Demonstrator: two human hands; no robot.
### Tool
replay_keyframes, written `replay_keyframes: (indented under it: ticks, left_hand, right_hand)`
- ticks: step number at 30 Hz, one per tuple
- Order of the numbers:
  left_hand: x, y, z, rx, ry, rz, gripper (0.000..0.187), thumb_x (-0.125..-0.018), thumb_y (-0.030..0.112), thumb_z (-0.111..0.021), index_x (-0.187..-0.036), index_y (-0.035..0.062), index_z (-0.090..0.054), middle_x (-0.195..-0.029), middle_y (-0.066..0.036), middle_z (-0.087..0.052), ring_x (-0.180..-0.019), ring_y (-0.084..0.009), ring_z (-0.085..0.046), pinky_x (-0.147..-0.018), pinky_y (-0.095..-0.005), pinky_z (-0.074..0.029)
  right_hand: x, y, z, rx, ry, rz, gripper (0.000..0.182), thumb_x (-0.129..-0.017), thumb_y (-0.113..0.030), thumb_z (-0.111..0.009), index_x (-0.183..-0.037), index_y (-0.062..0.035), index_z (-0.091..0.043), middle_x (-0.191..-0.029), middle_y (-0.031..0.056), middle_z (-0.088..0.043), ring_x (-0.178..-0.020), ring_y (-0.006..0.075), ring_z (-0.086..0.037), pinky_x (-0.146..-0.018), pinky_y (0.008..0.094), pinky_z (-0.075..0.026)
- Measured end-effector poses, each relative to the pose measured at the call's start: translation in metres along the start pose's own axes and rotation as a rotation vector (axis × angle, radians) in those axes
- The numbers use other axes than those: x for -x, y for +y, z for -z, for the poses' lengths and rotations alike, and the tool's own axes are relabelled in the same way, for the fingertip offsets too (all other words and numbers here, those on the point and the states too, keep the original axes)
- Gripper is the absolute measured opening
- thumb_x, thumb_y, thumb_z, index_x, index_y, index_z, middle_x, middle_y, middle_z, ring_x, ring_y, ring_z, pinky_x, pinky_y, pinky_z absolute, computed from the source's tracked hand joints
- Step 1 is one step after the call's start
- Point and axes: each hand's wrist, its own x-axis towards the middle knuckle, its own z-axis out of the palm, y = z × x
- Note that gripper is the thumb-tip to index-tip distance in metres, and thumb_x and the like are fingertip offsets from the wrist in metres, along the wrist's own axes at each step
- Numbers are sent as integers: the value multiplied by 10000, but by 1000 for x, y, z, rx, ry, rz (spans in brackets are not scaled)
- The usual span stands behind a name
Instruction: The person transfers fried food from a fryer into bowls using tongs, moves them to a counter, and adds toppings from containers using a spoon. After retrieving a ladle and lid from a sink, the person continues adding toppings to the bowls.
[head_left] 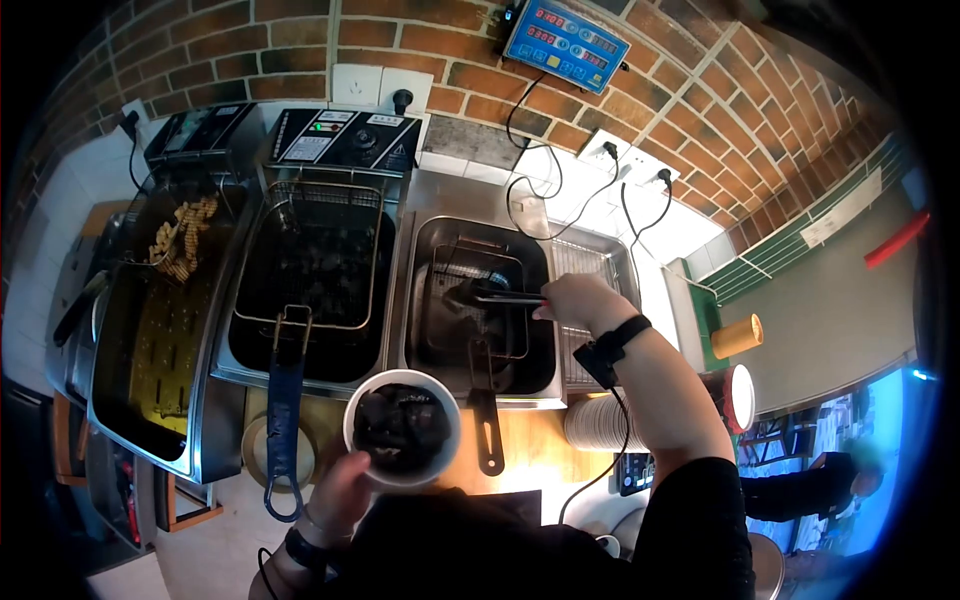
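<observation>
My left hand (pixel 342 490) grips the lower left rim of a white bowl (pixel 354 412) filled with dark pieces (pixel 402 425). With my right hand (pixel 583 302) I hold the red-tipped handle of dark tongs (pixel 510 297). Their far end reaches into a wire basket (pixel 440 345) inside the right fryer, beside a dark piece too dim to make out. The basket's dark handle (pixel 484 410) points toward me, to the right of the bowl.
The middle fryer holds a basket with a blue handle (pixel 284 420). In the left fryer (pixel 150 340), light crinkled food (pixel 182 240) sits above yellow oil. Stacked plates or bowls (pixel 598 422) stand right of the basket handle. A person (pixel 815 490) is at the far right.
</observation>
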Motion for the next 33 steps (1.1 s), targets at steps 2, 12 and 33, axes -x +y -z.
replay_keyframes:
  ticks: [2,12,33]
  left_hand:
    - [-3,1,-1,35,13,11,527,-867,187,-528,-1347,2,-412,-1258,-131,-551,-1138,-218,-563,-970,-344,-456]
    - [-26,3,-21,146,141,-32,396,-883,64,-516,-1267,20,-430,-1257,-128,-533,-1166,-255,-539,-1019,-439,-441]
    - [-17,-12,-7,-35,181,51,380,-880,165,-547,-1239,70,-464,-1161,-84,-587,-1089,-240,-586,-957,-453,-473]
  right_hand:
    - [21,3,9,-103,93,-77,439,-876,-503,-556,-972,-92,-679,-893,131,-679,-900,324,-651,-767,436,-518]
    - [165,-8,62,-368,139,192,497,-851,-556,-579,-897,-63,-620,-662,162,-601,-669,363,-617,-628,431,-474]
    - [214,-99,43,-73,285,143,358,-879,-416,-571,-874,-58,-588,-707,112,-618,-665,308,-632,-590,403,-507]
